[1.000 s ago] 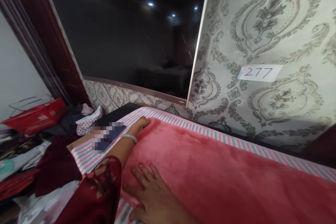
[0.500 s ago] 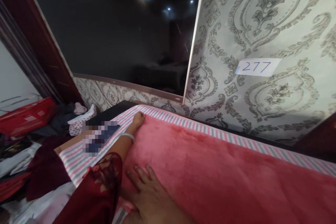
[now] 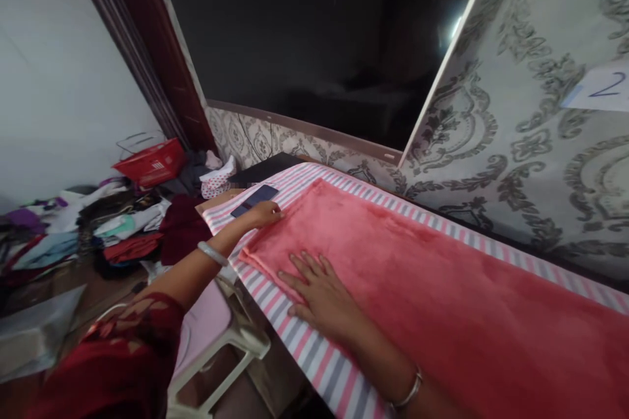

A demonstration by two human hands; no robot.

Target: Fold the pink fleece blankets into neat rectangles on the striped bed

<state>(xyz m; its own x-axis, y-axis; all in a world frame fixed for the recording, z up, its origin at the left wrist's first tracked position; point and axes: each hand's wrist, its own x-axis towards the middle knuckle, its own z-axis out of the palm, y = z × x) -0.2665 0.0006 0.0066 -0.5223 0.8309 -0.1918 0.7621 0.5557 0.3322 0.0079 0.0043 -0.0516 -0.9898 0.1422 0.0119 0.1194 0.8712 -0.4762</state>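
A white plastic stool (image 3: 216, 347) stands nearest, beside the tabletop (image 3: 314, 360), which carries a pink, grey and white striped cover. The right hand (image 3: 322, 291) lies flat, fingers spread, on a coral-pink plush blanket (image 3: 442, 301) spread along the tabletop. The left hand (image 3: 265, 213), open and holding nothing, rests on the blanket's far-left corner, just beside a dark phone (image 3: 255, 199) lying on the stripes. The blanket is smooth, fleecy and uniformly coloured. Mixed clothes (image 3: 118, 229) cover the floor at left, with a red basket (image 3: 151, 163) behind them. A dark screen (image 3: 319, 46) and damask wallpaper (image 3: 531, 163) fill the far wall.
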